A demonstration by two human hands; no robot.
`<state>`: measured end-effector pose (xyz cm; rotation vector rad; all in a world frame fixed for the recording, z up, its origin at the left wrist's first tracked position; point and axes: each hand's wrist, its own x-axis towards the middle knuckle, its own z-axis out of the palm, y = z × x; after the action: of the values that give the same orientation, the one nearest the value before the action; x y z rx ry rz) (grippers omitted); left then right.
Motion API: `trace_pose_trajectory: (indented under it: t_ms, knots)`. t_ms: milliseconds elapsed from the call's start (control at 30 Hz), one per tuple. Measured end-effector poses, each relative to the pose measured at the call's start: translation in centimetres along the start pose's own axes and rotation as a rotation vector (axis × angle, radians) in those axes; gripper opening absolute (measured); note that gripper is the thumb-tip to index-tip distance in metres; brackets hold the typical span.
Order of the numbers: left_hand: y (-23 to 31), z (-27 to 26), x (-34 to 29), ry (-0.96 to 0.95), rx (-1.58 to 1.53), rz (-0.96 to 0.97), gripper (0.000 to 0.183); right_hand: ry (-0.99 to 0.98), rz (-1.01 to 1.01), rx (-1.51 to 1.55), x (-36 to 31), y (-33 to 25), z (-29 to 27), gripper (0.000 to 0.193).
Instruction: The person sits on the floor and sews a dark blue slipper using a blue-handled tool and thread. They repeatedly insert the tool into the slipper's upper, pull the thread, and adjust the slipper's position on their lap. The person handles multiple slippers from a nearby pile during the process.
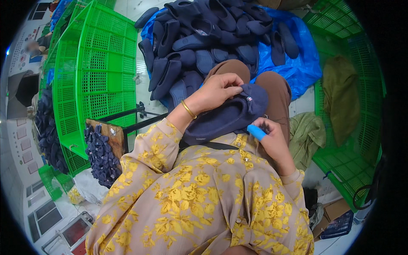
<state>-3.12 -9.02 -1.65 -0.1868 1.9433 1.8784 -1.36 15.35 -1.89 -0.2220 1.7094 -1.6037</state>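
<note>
A navy fabric slipper [212,123] lies across my lap with its toe pointing to the upper right. A small navy bow [254,98] with a light speck sits on the toe. My left hand [219,91], a gold bangle at its wrist, pinches the slipper's upper by the bow. Right of the slipper, close to its edge, my right hand [273,140] is closed with its fingers curled; blue tape [256,132] wraps one finger. Whatever those fingers hold is too small and dark to make out.
Many navy slippers [193,42] are heaped on a blue plastic sheet [304,59] ahead. Green crates [102,63] stand at left and right [352,170]. Small navy bows [100,153] pile by a wooden board [112,138] on my left. Olive sacks [340,97] lie right.
</note>
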Motion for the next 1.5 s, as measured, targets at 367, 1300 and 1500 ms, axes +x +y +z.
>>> trace_pose_trajectory:
  t_ms: [367,1300,1500]
  knots:
    - [0.9,1.3,0.6,0.007,0.202,-0.027,0.018,0.533,-0.534,-0.989,1.3,-1.2,-0.7,0.034]
    - [0.8,3.5,0.6,-0.023,0.608,0.084,0.029,0.269,-0.552,-0.786,-3.0,1.5,-1.0,0.016]
    - [-0.1,3.4,0.2,-0.062,0.461,0.054,0.022,0.231,-0.458,-0.703,-4.4,1.9,-1.8,0.016]
